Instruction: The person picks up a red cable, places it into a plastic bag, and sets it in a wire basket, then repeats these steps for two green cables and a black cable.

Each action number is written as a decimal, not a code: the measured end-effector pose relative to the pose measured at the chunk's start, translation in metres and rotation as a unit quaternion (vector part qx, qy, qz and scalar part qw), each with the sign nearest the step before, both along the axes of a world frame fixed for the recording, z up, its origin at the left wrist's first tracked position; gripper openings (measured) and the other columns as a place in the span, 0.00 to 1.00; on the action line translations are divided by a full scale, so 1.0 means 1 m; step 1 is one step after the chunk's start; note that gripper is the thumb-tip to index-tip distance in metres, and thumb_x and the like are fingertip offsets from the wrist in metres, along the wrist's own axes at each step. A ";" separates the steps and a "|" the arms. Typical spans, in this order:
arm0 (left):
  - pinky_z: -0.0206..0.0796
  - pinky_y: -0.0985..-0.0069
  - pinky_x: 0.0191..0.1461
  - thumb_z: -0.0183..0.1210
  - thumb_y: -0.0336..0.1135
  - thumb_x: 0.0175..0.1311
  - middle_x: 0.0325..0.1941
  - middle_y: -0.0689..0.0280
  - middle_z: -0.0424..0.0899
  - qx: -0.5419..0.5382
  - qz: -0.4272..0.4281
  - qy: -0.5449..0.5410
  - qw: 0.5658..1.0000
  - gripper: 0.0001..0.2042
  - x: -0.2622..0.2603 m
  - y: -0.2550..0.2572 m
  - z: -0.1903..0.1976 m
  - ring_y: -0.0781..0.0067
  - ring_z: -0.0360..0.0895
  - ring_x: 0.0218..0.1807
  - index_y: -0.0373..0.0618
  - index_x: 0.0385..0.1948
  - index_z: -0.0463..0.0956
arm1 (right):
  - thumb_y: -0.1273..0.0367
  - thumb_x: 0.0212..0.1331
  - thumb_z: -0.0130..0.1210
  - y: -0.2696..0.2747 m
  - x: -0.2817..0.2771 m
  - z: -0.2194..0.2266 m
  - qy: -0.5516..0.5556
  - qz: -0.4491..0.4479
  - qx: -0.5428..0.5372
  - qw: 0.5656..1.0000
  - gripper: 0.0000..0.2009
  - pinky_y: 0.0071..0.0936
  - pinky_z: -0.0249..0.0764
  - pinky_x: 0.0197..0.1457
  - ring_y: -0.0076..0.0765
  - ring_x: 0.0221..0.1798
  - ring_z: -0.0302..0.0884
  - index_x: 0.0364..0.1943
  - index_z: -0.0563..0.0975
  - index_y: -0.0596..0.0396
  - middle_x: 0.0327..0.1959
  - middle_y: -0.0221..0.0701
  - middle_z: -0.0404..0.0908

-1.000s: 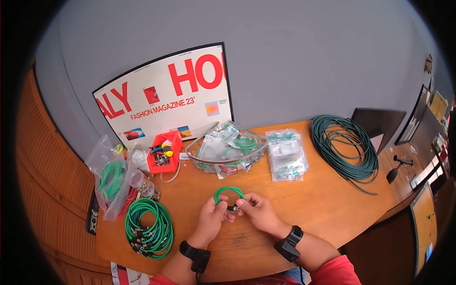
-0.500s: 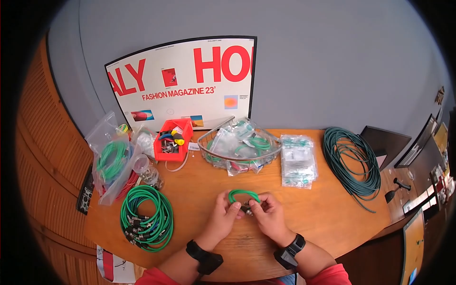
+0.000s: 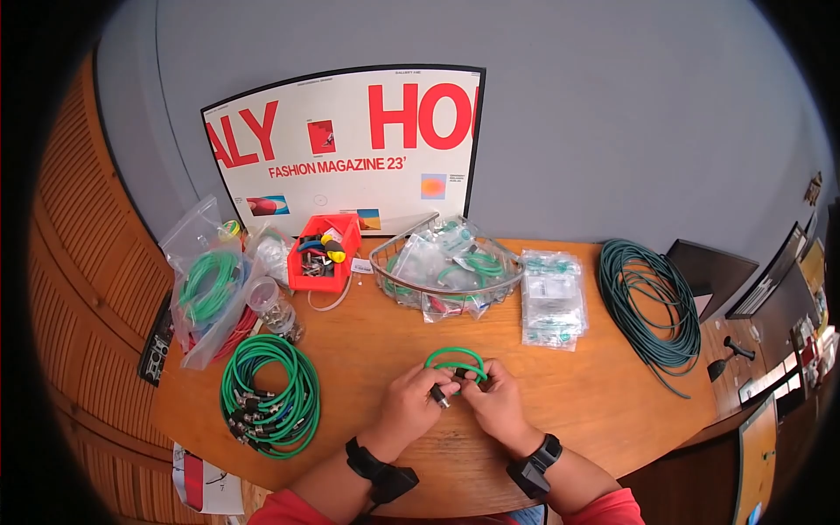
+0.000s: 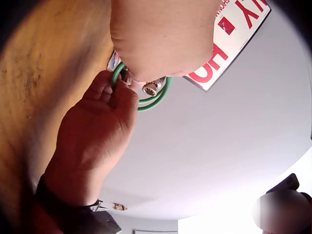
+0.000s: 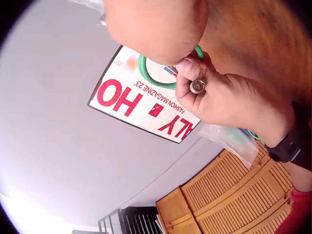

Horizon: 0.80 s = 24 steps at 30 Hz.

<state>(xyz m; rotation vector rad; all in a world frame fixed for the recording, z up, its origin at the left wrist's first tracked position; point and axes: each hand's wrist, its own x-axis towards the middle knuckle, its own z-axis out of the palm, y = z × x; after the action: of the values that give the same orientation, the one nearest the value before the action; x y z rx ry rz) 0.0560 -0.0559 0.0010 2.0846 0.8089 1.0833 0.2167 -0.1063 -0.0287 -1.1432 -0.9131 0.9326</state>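
Observation:
A short looped green cable (image 3: 455,352) is held between both hands above the table's front middle. My left hand (image 3: 408,404) pinches one end, whose black and silver connector (image 3: 440,396) points down toward me. My right hand (image 3: 500,404) grips the cable near its other black end (image 3: 461,374). In the left wrist view a silver connector (image 4: 152,87) shows beside the green loop (image 4: 155,102). The right wrist view shows a connector's round metal face (image 5: 197,87) at the left hand's (image 5: 219,97) fingers.
Coiled green cables (image 3: 302,394) lie at left on the table (image 3: 367,332). Behind are a bag of cables (image 3: 208,293), a jar (image 3: 267,302), a red bin (image 3: 322,280), a wire basket (image 3: 446,297) and flat clear packets (image 3: 553,302). A dark green coil (image 3: 652,306) lies at right.
The connector ends, close together before, are now apart, one pointing down from the left hand. The loop has tilted and widened. The head view has shifted.

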 end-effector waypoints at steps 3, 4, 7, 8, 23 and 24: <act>0.77 0.72 0.44 0.67 0.24 0.60 0.42 0.58 0.86 -0.056 -0.015 -0.040 0.998 0.08 0.003 0.000 -0.006 0.67 0.85 0.43 0.39 0.37 0.79 | 0.79 0.64 0.57 0.002 0.005 0.001 0.046 0.029 0.003 0.999 0.06 0.17 0.77 0.43 0.19 0.40 0.81 0.42 0.74 0.60 0.38 0.30 0.83; 0.76 0.73 0.44 0.67 0.25 0.61 0.41 0.60 0.86 -0.112 -0.024 -0.060 0.992 0.07 0.003 0.000 -0.009 0.72 0.84 0.43 0.39 0.38 0.79 | 0.80 0.64 0.56 0.002 0.007 0.003 0.066 0.036 -0.015 0.997 0.06 0.19 0.78 0.46 0.21 0.42 0.82 0.42 0.74 0.60 0.40 0.32 0.84; 0.75 0.76 0.45 0.64 0.24 0.65 0.40 0.65 0.86 -0.160 -0.017 -0.050 0.986 0.05 0.003 -0.002 -0.009 0.78 0.81 0.42 0.39 0.40 0.78 | 0.81 0.64 0.55 0.004 0.010 0.009 0.095 0.046 -0.027 0.994 0.07 0.21 0.79 0.49 0.25 0.44 0.84 0.44 0.74 0.61 0.42 0.35 0.84; 0.75 0.76 0.45 0.64 0.24 0.65 0.40 0.65 0.86 -0.160 -0.017 -0.050 0.986 0.05 0.002 -0.002 -0.008 0.78 0.81 0.42 0.39 0.40 0.78 | 0.81 0.64 0.55 0.004 0.010 0.009 0.105 0.049 -0.020 0.993 0.07 0.22 0.79 0.49 0.25 0.44 0.84 0.44 0.74 0.61 0.42 0.36 0.85; 0.71 0.73 0.52 0.48 0.36 0.76 0.47 0.59 0.83 -0.417 -0.137 -0.212 0.873 0.13 -0.015 0.020 -0.011 0.65 0.83 0.49 0.40 0.56 0.70 | 0.67 0.67 0.62 0.001 0.035 0.022 -0.197 -0.049 -0.048 0.978 0.09 0.24 0.71 0.34 0.24 0.28 0.74 0.38 0.82 0.60 0.27 0.31 0.80; 0.71 0.74 0.50 0.47 0.37 0.77 0.41 0.62 0.82 -0.408 -0.112 -0.227 0.877 0.13 -0.014 0.016 -0.006 0.67 0.82 0.45 0.40 0.55 0.71 | 0.67 0.67 0.62 0.002 0.038 0.023 -0.197 -0.049 -0.048 0.978 0.09 0.24 0.71 0.34 0.24 0.28 0.74 0.38 0.82 0.60 0.27 0.31 0.80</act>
<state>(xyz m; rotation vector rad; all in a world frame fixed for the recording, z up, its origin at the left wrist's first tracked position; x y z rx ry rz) 0.0422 -0.0395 -0.0055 1.1155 0.6105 0.8403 0.2549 -0.1047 -0.0061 -1.4756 -1.1253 0.6860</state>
